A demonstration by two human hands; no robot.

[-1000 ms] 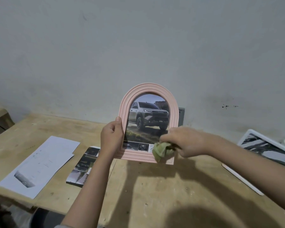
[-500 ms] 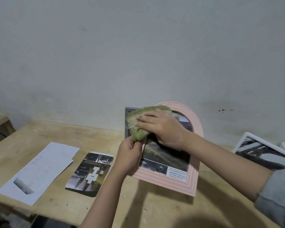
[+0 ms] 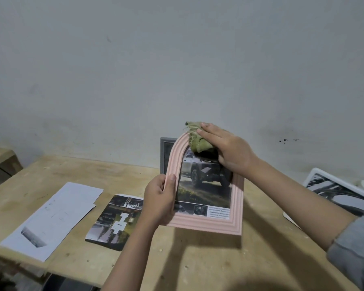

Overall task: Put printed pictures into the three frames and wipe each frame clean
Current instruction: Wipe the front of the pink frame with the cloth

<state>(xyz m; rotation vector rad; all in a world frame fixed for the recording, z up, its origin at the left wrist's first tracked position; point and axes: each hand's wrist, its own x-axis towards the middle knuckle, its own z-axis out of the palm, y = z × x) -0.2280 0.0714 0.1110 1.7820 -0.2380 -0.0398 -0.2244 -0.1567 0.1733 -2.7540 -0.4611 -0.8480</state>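
Held off the table, the pink frame (image 3: 206, 222) is gripped at its left edge by the left hand (image 3: 159, 201); the right hand (image 3: 229, 150), fingers nearly flat, presses a green cloth (image 3: 198, 141) on its arch, and hard rubbing could twist it loose.

bare forearms, grey sleeve (image 3: 353, 246) at right elbow

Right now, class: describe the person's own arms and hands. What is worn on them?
Both hands are bare: no gloves, rings or watch show on the left hand or the right hand. The left forearm is bare to the frame's edge. The right arm has a grey sleeve pushed up the forearm.
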